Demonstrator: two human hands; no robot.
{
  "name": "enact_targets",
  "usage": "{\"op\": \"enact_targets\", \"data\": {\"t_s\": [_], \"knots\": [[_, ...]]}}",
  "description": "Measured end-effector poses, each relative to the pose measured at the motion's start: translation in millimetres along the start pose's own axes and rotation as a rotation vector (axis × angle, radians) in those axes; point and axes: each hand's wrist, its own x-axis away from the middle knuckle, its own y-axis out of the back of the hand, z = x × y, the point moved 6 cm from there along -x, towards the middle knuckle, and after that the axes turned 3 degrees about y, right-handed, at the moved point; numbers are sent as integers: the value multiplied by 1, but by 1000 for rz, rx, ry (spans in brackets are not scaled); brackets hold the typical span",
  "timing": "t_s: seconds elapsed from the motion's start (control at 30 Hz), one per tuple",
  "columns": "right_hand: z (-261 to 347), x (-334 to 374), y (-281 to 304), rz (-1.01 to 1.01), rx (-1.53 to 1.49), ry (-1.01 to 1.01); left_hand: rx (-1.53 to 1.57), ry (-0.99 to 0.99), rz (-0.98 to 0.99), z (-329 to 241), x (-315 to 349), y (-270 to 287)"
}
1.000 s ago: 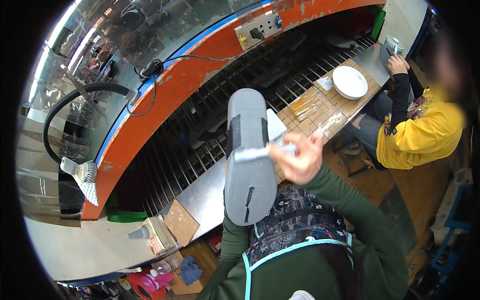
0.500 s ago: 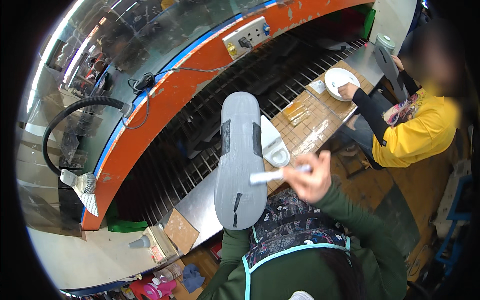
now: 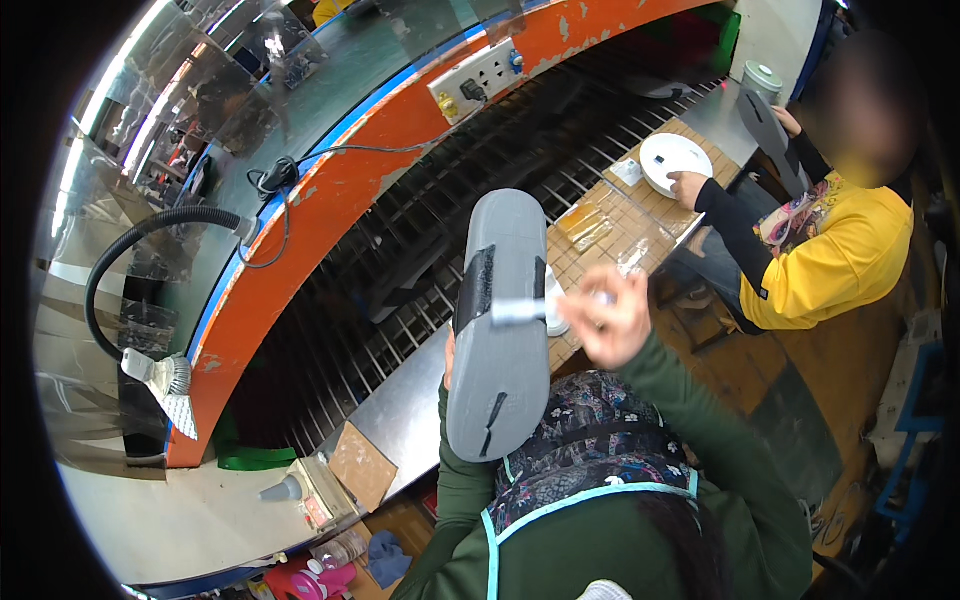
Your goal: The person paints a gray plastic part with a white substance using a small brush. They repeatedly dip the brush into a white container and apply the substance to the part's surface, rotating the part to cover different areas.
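Note:
A long grey shoe sole with black patches at its waist and a black slit near its lower end is held up before me. My left hand is mostly hidden behind it; only part shows at the sole's left edge, gripping it from behind. In my right hand, closed fingers hold a pale, flat brush, somewhat blurred. Its tip lies over the sole near the lower end of the left black patch; contact is hard to judge. Behind the sole's right edge, a white dish is mostly covered.
Beyond runs a dark conveyor of metal rods under an orange arched housing. A brown gridded board lies on the bench. At right, a person in yellow holds a dark sole and reaches to a white bowl. A lamp hangs left.
The sole has shifted right and tilted, now covering most of the white dish. My right hand has moved the brush up from the sole's lower part to beside the left black patch.

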Motion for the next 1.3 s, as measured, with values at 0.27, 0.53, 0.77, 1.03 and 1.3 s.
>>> {"op": "enact_targets", "data": {"t_s": [0.27,0.53,0.77,1.03,1.3], "knots": [[-28,-5,-14,-32,-45,-136,-99,-150,-89,-19,-11,13],[-42,-1,-19,-45,-164,-271,-128,-113,-110,-36,-13,2],[-7,37,-25,143,-336,-255,-211,-146,-214,-40,-19,11],[-32,38,-28,54,-403,-494,-216,-142,-208,-37,-29,3],[-37,77,-42,259,-1058,-622,-219,-116,-262,-36,-21,12]]}}
